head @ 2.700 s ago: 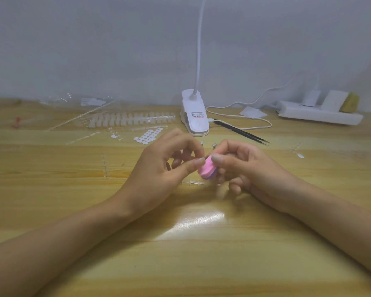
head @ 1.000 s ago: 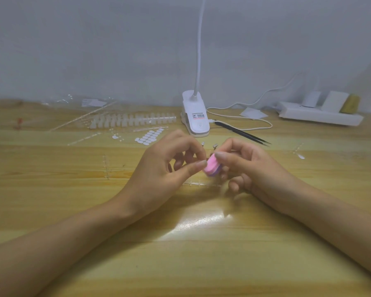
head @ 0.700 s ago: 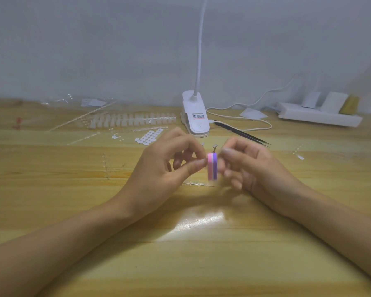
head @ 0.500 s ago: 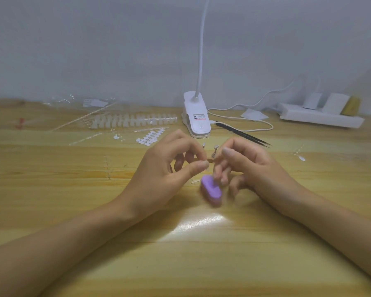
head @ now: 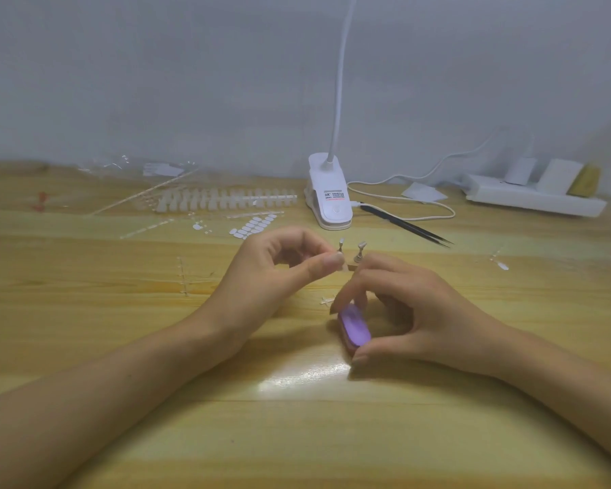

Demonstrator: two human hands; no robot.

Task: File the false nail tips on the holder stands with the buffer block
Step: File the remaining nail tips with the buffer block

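Observation:
My left hand [head: 279, 273] pinches a small clear false nail tip [head: 347, 266] between thumb and forefinger, held just above the table. Right behind it stand two small holder stands [head: 341, 244] [head: 360, 251], each with a tip on top. The buffer block [head: 354, 328] lies on the wooden table [head: 297, 435] with its purple face up and a pink layer below. My right hand [head: 417, 315] arches over it, forefinger at its far end and thumb at its near end, gripping it.
A white clip lamp [head: 330, 202] stands behind the hands, with black tweezers [head: 406, 225] to its right. A white power strip [head: 533, 199] sits far right. Rows of nail tips [head: 223, 201], white adhesive tabs [head: 253, 225] and clear plastic strips [head: 184, 277] lie at left.
My right hand has lowered the buffer block from beside the left fingertips down onto the table, turning its purple face up. The left hand has kept its pinch in place.

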